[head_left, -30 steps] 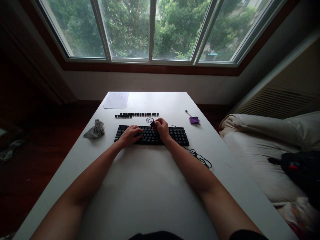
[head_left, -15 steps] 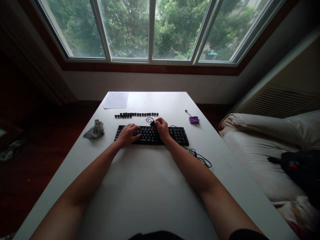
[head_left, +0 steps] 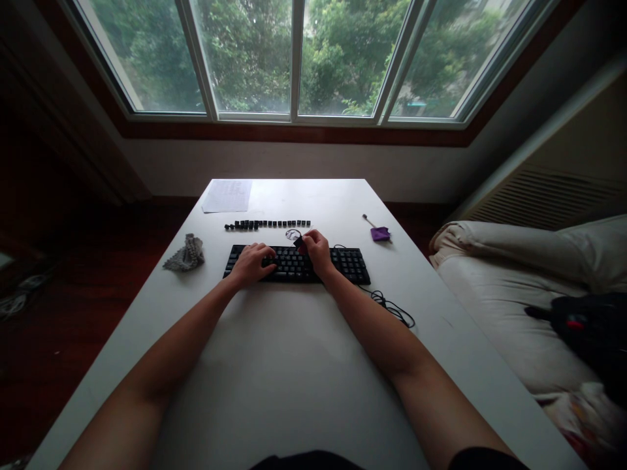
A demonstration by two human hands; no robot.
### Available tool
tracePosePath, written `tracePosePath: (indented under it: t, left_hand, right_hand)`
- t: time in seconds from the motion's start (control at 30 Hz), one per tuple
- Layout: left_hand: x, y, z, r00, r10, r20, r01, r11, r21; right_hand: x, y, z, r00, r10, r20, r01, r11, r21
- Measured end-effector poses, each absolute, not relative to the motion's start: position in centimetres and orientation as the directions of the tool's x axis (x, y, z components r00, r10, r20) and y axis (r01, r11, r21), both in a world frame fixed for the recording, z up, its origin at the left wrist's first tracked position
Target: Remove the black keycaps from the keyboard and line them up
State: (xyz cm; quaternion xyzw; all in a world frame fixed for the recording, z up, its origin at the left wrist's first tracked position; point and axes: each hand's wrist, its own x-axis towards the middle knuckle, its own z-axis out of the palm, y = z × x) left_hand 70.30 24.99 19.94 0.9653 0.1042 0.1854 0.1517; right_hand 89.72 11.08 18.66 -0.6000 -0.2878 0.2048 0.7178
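Note:
A black keyboard [head_left: 292, 264] lies on the white table in front of me. My left hand [head_left: 251, 263] rests over its left part, fingers stretched and thumb apart, gripping nothing. Above the keyboard's right-middle part, my right hand [head_left: 316, 252] is closed, thumb and fingers pinching a small flat black piece [head_left: 298, 242]. What kind of thing the piece is does not show. Just beyond it lies a small round clear item with a dark rim [head_left: 292, 234]. Loose black keycaps [head_left: 274, 224] form a row behind the keyboard, bunched at the left end.
A grey cloth [head_left: 187, 254] sits crumpled at the left. Paper [head_left: 228, 196] lies at the table's far left corner. To the right are a purple cloth [head_left: 381, 234], a small brush [head_left: 368, 220] and the coiled cable [head_left: 392, 308]. A couch [head_left: 499, 294] stands beyond the table's right edge.

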Motion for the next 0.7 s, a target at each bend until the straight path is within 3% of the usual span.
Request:
tracePosePath:
  t: [0.7]
  left_hand:
    - [70.45,24.55,19.8,0.899,0.267,0.347,0.128,-0.918,0.376]
  right_hand:
    - [89.89,11.25,18.3,0.747,0.642,0.175,0.059,0.199,-0.978]
